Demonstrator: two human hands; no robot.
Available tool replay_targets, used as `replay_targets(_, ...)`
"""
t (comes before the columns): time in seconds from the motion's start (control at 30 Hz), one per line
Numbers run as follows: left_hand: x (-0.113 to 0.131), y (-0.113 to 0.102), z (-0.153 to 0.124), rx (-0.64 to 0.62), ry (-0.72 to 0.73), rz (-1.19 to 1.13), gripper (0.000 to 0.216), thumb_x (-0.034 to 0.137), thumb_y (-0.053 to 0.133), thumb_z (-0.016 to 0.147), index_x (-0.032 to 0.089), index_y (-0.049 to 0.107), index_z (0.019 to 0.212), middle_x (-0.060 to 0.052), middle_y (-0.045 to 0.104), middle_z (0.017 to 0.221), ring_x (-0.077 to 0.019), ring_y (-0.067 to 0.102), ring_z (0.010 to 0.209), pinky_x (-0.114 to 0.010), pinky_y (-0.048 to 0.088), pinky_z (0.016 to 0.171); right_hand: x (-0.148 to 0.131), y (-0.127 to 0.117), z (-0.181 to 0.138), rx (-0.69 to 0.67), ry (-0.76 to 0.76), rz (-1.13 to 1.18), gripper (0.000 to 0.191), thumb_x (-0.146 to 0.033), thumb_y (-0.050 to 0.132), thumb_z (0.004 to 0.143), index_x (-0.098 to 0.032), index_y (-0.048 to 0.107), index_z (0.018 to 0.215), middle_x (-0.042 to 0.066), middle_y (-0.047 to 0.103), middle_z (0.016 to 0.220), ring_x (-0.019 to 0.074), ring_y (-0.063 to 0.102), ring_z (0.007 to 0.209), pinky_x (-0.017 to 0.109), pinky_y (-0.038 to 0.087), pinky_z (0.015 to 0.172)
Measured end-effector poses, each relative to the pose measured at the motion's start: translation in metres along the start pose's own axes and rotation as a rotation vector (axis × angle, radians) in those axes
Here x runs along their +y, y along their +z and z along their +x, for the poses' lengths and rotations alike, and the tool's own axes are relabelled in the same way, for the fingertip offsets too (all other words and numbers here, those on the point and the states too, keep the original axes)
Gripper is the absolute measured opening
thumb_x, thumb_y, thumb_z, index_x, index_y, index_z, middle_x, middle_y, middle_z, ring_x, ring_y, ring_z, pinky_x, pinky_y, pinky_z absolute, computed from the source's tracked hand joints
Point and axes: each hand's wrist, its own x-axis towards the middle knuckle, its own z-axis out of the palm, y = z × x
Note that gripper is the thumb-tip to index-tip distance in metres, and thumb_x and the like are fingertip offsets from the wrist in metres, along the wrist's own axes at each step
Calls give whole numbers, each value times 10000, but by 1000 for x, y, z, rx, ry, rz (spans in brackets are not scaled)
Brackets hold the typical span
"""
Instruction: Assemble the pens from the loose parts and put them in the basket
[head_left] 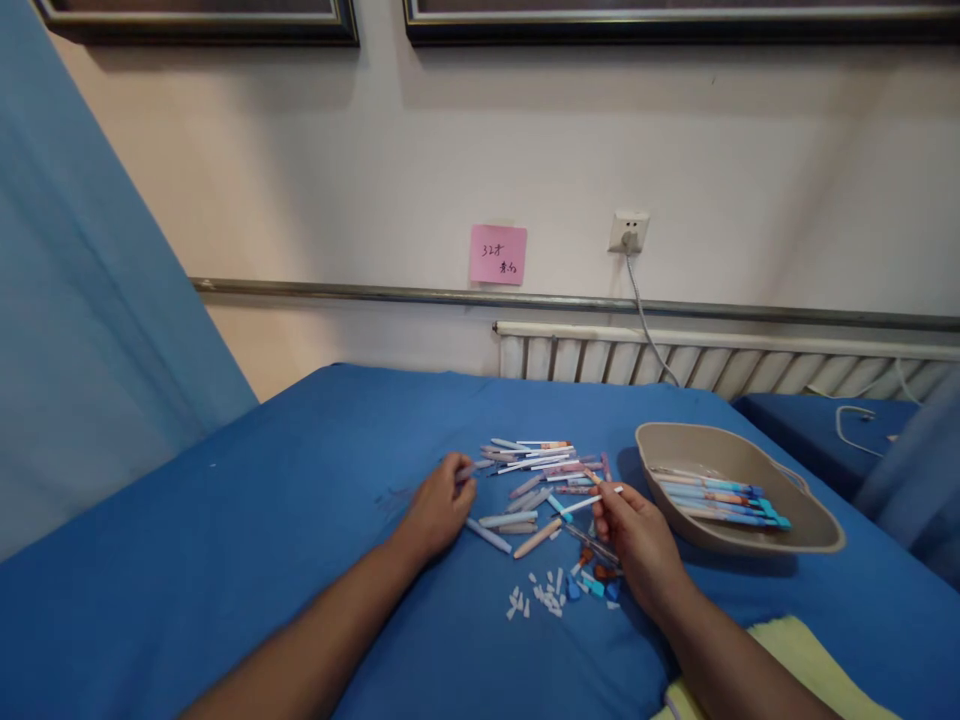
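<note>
My left hand (441, 508) is closed at the left edge of a loose pile of pen parts, its fingers pinching a pale greyish pen barrel (474, 467). On the right, my right hand (636, 535) pinches a thin white pen refill (591, 501), which slants down to the left over the pile. Between the hands lie pale blue, grey and pinkish pen barrels (510, 520) and several white refills (536, 461). Nearer to me are small white tips (547, 597) and blue and brown pen pieces (594, 586). The fingers partly hide what they grip.
A beige plastic basket (814, 530) stands right of my right hand, with several blue-and-orange pens (720, 500) inside. Yellow cloth (795, 660) lies under my right forearm. The blue-covered surface (315, 450) reaches back toward a radiator (600, 358) and a wall with a pink note (498, 254).
</note>
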Motion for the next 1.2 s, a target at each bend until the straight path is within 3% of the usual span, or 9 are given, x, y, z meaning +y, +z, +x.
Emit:
replay_targets(0.17, -20, 1, 20, -85, 63, 161, 274, 236, 496, 794, 217, 625, 1035, -60, 644, 992, -205, 597, 886, -291, 424, 788, 3, -3, 5, -9, -29, -6, 373, -530, 686, 670, -179, 623, 780, -28, 517, 511, 95, 424, 386, 216, 341, 358)
replay_targets(0.33, -24, 7, 27, -109, 57, 266, 227, 286, 486, 828, 218, 645, 974, -62, 629, 926, -195, 593, 828, -276, 419, 737, 7, -5, 9, -6, -42, -15, 373, -535, 682, 670, -178, 627, 765, -27, 535, 531, 82, 419, 389, 209, 329, 367)
replay_targets(0.5, -25, 9, 33, -93, 56, 267, 168, 302, 488, 831, 194, 616, 839, -66, 611, 875, -202, 586, 813, -283, 411, 725, 7, -5, 11, 15, -70, -27, 379, -528, 702, 648, -170, 619, 739, -15, 560, 561, 84, 439, 428, 200, 316, 386)
replay_targets(0.67, -23, 8, 30, -47, 26, 220, 178, 297, 432, 858, 190, 572, 884, -81, 608, 955, -212, 583, 879, -292, 414, 748, 3, -3, 9, 9, -66, -34, 372, -539, 674, 670, -176, 604, 704, -23, 541, 516, 90, 439, 400, 205, 315, 372)
replay_targets(0.8, -13, 6, 22, -38, 2, 153, 212, 321, 386, 870, 188, 551, 850, -53, 628, 825, -197, 592, 791, -276, 422, 685, -1, 1, 7, -6, -116, -18, 349, -508, 682, 681, -170, 598, 702, -20, 557, 568, 79, 446, 443, 195, 340, 415)
replay_targets(0.87, -2, 8, 13, -22, -3, 44, 228, 333, 380, 860, 185, 551, 827, -30, 617, 775, -176, 578, 737, -258, 419, 644, -3, 3, 5, -27, -133, -10, 340, -491, 694, 678, -166, 595, 703, -15, 566, 593, 78, 450, 465, 192, 347, 434)
replay_targets(0.93, 13, 13, 0, -10, -39, -224, 215, 348, 438, 812, 173, 562, 813, -8, 595, 713, -157, 551, 671, -239, 403, 590, -4, 5, 3, -59, -132, 2, 332, -481, 693, 685, -164, 596, 712, -11, 575, 609, 77, 454, 475, 190, 352, 443)
replay_targets(1.07, 46, 25, -29, -127, -222, -678, 282, 419, 564, 712, 166, 560, 836, 13, 618, 684, -114, 494, 544, -207, 341, 495, -5, 9, -4, -110, -106, 18, 329, -488, 674, 705, -171, 599, 748, -13, 592, 621, 72, 465, 472, 181, 361, 437)
replay_targets(1.2, 65, 27, -43, -215, -329, -846, 337, 459, 631, 649, 174, 565, 817, 16, 638, 695, -90, 453, 493, -198, 299, 471, -6, 9, -10, -104, -46, -3, 352, -525, 644, 721, -182, 565, 745, -34, 556, 551, 70, 427, 402, 172, 326, 358)
